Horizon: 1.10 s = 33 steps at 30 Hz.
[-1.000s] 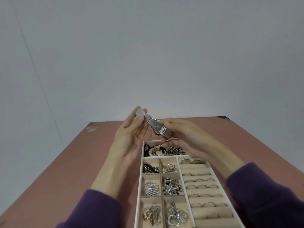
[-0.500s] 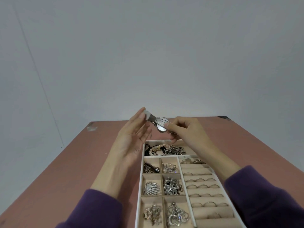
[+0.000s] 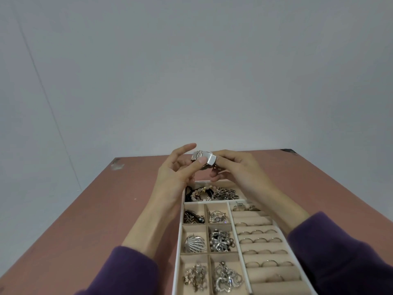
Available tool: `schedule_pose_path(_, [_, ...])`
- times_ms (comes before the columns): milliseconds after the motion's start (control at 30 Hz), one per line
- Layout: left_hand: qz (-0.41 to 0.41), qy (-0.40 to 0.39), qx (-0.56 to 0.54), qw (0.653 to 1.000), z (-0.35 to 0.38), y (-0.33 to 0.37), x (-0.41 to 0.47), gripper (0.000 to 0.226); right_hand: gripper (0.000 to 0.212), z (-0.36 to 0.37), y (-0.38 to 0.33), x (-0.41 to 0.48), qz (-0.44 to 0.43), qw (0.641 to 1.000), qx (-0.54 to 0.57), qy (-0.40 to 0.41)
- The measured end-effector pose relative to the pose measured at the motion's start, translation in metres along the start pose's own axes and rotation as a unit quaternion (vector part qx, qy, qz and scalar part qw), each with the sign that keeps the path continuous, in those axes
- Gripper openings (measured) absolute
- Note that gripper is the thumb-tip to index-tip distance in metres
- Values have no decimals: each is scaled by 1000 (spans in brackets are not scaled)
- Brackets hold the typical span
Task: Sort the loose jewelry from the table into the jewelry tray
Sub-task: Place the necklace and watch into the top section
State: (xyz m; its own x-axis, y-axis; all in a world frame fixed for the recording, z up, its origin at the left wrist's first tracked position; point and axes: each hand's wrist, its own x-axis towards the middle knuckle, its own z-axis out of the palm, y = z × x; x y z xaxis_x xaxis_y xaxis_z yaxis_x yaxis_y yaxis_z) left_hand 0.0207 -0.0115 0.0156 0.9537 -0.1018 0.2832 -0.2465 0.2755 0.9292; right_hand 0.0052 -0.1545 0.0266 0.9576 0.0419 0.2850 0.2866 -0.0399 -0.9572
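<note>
Both my hands hold a silver metal watch in the air above the far end of the jewelry tray. My left hand pinches the band with thumb and fingers. My right hand grips the other side, fingers curled round it. The watch band is folded into a compact loop; its face is hidden. The white tray has beige compartments with brooches, bracelets and rows of rings.
The tray lies on a reddish-brown table, which ends at a grey wall behind. Bracelets fill the tray's far compartment below my hands. Purple sleeves cover both forearms near the bottom edge.
The watch band, stretched out straight between my hands a second ago, is now folded together into a closed loop. Both hands moved closer to each other.
</note>
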Motion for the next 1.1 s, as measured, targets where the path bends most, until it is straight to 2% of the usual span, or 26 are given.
schedule_pose_path(167, [23,13,28,999,-2,-1,2,35,27,1,-3,-2,64,990,119,-34])
schedule_pose_path(333, [52,18,66,996,1,0,0,34,14,-2,0,1,56,998,31,-17])
schedule_pose_path(567, [67,23,81,994,0,0,1,33,14,-4,3,1,-4,999,-42,-16])
schedule_pose_path(867, [55,30,77,995,0,1,2,37,10,-5,6,1,-21,995,-94,-13])
schedule_pose_path(933, [42,25,72,996,0,1,2,34,7,-5,7,3,-51,988,-148,12])
schedule_pose_path(1000, [9,28,39,999,0,0,2,26,11,-6,11,4,-118,963,-238,45])
schedule_pose_path(1100, [-41,32,1,999,1,-1,2,18,8,-8,16,7,-205,928,-306,51])
